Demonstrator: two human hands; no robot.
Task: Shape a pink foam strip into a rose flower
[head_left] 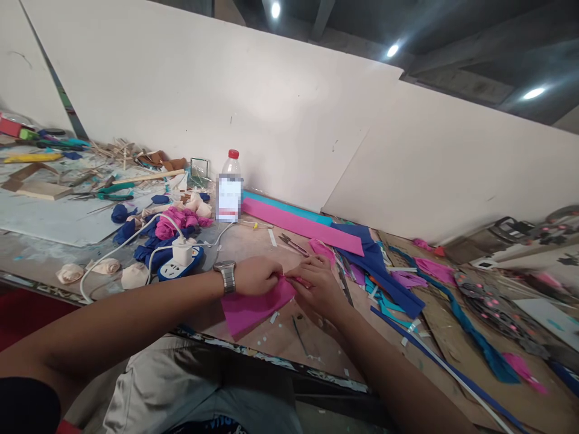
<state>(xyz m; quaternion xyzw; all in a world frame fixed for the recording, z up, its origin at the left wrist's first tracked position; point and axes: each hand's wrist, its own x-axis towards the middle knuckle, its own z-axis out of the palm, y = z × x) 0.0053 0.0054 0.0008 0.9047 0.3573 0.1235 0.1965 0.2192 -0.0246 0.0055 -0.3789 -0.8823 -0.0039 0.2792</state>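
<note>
Left hand (260, 277): one of two, curled, its thumb and forefinger gripping the magenta sheet (253, 307) at its gathered upper edge.
Right hand (319, 289): fingers bent together, pinching the gathered end of that same sheet, just beside the left fingertips.
Magenta sheet: one, held between both hands above the near edge of the worktable (271, 343); its flat part spreads below the left hand.
Wrist: one metal-band watch (229, 277), on the left; its dial cannot be read.
Long strips: one pink strip (298, 226) lying over one light-blue strip (289, 207), beyond the hands.
Bottle: one, with a red cap (233, 154), standing behind a pale rectangle (229, 199).
Writing there: pixelated, a red bar near the bottom; phone screen or label, I cannot tell.
Power strip (169, 271): one, blue-edged, with one white plug (182, 254) in it.
Cream rolls (70, 273): three in a row along the near left edge.
Pliers (115, 189): one green-handled pair, on the left.
Clothing: pale-blue letters (224, 424) at the bottom edge, cut off and unreadable.
Ceiling lights (275, 9): three lit, above the white panels (289, 102).
</note>
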